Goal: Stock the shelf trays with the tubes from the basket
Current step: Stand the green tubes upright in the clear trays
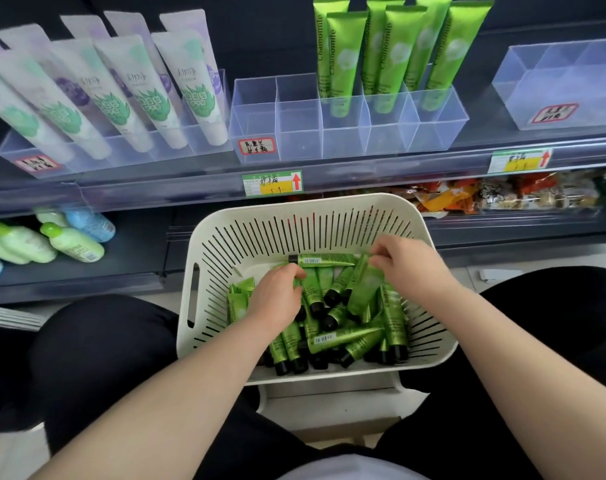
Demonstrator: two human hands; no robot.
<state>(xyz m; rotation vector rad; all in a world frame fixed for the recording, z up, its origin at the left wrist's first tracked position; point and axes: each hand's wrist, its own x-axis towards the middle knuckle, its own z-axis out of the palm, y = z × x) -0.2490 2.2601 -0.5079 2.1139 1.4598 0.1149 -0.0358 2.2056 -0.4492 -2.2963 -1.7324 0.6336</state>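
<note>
Green tubes [343, 339]; right hand [408, 265] seemingly pinches one.

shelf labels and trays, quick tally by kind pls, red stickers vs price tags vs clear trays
Red-bordered handwritten labels: 3
Green-and-yellow price tags: 2
Clear trays: 3
Total: 8
</note>
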